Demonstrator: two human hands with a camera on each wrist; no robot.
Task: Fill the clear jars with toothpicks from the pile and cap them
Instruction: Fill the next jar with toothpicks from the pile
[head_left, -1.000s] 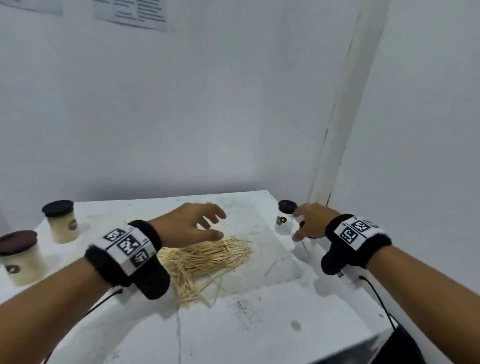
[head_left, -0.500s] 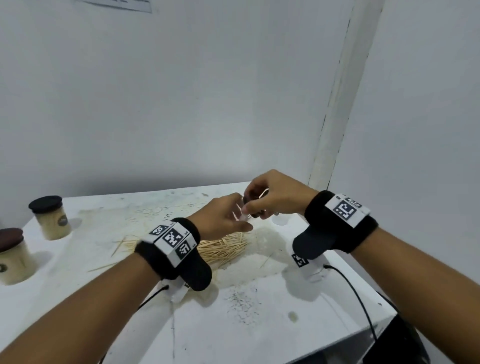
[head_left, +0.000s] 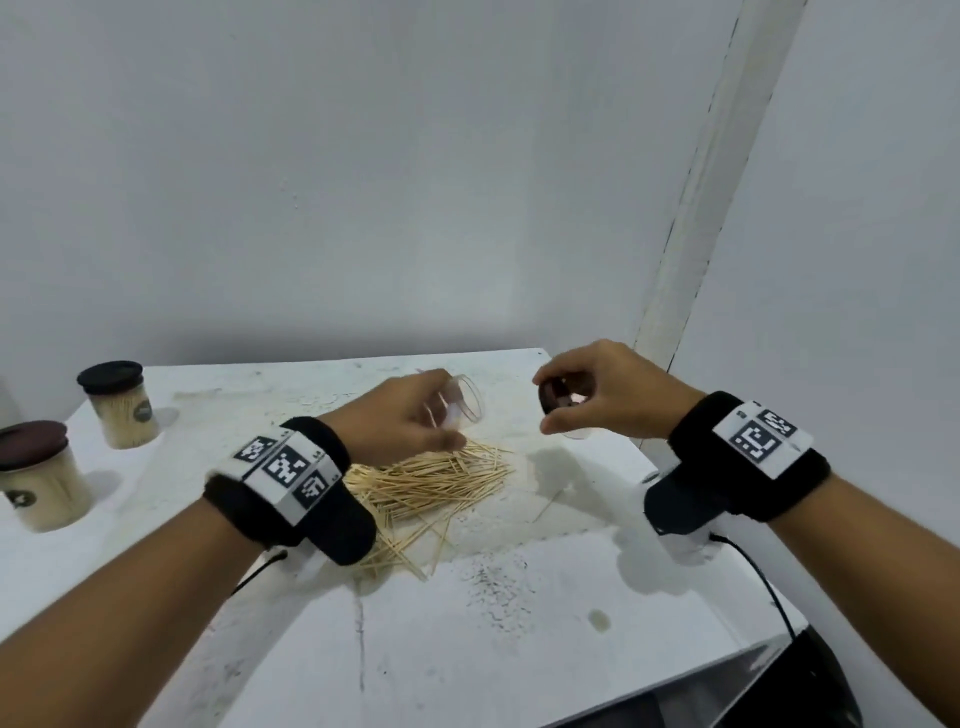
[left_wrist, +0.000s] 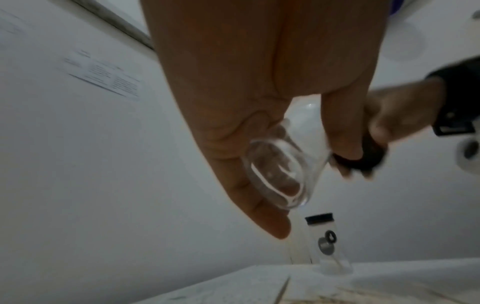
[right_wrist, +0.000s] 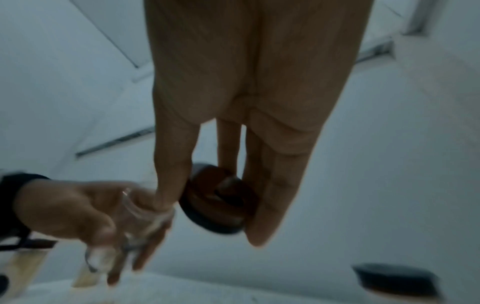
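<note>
the left hand (head_left: 400, 415), at centre frame in the head view, has its fingers curled round a clear jar (head_left: 464, 402) that lies tilted with its open mouth turned toward the right. the right hand (head_left: 602, 395), a little to the right and apart from it, pinches a dark cap (head_left: 558, 397) between thumb and fingertips. the head view shows the jar only as a faint rim. the left wrist view looks up into it, a see-through jar (left_wrist: 275, 174) with nothing visible inside, gripped between thumb and fingers of the left hand (left_wrist: 246, 98), and the cap (left_wrist: 363, 158) just right of it. the right wrist view shows what neither other view does: the brownish underside of the cap (right_wrist: 218, 199) with a raised centre, held by the right hand (right_wrist: 246, 102), the jar (right_wrist: 135, 218) blurred at lower left.

below the hands in the head view the toothpick pile (head_left: 436, 483) lies on the white table (head_left: 519, 649), partly hidden by the left wrist band. two capped jars packed with toothpicks stand at the left edge, one upper (head_left: 122, 405) and one lower (head_left: 39, 478). the left wrist view alone shows another capped clear jar (left_wrist: 324, 242) standing on the table at bottom centre, and a printed sheet (left_wrist: 103, 76) on the wall at upper left.
</note>
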